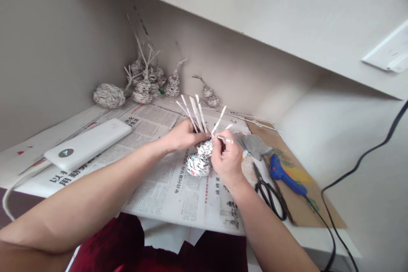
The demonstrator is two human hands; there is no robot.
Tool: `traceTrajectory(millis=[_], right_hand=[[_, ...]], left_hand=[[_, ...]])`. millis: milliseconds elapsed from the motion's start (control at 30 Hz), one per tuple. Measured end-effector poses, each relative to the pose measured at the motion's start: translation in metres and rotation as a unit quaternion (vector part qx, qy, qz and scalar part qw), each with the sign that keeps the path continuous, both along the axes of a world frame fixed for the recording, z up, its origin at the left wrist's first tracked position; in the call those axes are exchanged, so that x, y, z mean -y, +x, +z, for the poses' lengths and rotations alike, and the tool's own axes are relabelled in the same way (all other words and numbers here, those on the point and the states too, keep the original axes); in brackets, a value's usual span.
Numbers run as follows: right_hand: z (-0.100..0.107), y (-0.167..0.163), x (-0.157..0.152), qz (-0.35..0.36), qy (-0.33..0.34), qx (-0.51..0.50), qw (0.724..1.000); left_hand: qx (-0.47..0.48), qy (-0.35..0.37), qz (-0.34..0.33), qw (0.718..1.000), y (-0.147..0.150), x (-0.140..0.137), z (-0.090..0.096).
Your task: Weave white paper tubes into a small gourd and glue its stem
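A small gourd woven from rolled newspaper strips (198,165) rests on the newspaper-covered table, tilted toward me. Several stiff paper strips (199,112) fan up and outward from its top end. My left hand (185,136) grips the gourd's neck and the bases of the strips from the left, thumb pressed across them. On the other side, my right hand (227,155) pinches one strip (225,139) that points right. The fingertips of both hands almost meet at the top of the weave. Part of the neck is hidden behind my fingers.
Several finished-looking woven gourds (142,91) stand along the back left wall. A white power bank (89,142) with a cable lies left. To the right are black-handled scissors (270,195), a grey glove (256,146), and a blue glue gun (285,174) on cardboard (314,206). A slanted panel (242,4) overhangs the table.
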State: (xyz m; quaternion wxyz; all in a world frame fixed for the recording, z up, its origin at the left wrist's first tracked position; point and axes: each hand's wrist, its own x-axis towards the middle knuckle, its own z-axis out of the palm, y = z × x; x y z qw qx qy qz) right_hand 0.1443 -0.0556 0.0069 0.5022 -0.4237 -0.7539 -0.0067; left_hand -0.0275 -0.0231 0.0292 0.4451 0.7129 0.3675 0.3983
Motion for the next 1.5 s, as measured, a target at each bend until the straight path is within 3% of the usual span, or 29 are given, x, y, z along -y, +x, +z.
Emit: traceTrajectory(millis=[100, 200, 300, 400, 533, 633, 767, 1100, 1500], right_hand=[[-0.001, 0.004, -0.004, 0.022, 0.017, -0.009, 1.0], [-0.001, 0.007, -0.006, 0.033, 0.027, -0.022, 0.999], [-0.002, 0.009, -0.008, 0.04, 0.034, -0.036, 0.998], [-0.004, 0.01, -0.01, 0.054, 0.022, -0.049, 0.997], [-0.005, 0.01, -0.012, 0.073, -0.064, -0.101, 0.99], [-0.004, 0.009, -0.011, 0.084, -0.108, -0.109, 0.985], [-0.003, 0.008, -0.011, 0.06, -0.117, -0.103, 0.986], [-0.005, 0.003, -0.009, -0.02, -0.052, -0.065, 0.996], [-0.003, 0.005, -0.01, -0.001, -0.061, -0.06, 0.996]], left_hand=[[0.034, -0.065, -0.107, 0.992, -0.009, -0.003, 0.007], [0.038, -0.026, -0.177, 0.983, -0.016, -0.007, 0.009], [0.035, 0.012, -0.152, 0.988, -0.014, -0.008, 0.004], [0.008, 0.046, -0.07, 0.996, -0.007, -0.007, -0.001], [-0.022, 0.079, -0.001, 0.997, 0.0, -0.004, -0.004], [-0.025, 0.09, 0.008, 0.996, 0.002, -0.004, -0.005], [-0.043, 0.105, 0.019, 0.993, 0.003, -0.005, -0.008], [-0.065, 0.152, 0.013, 0.986, 0.005, -0.004, -0.011], [-0.008, 0.109, -0.009, 0.994, 0.006, -0.004, -0.011]])
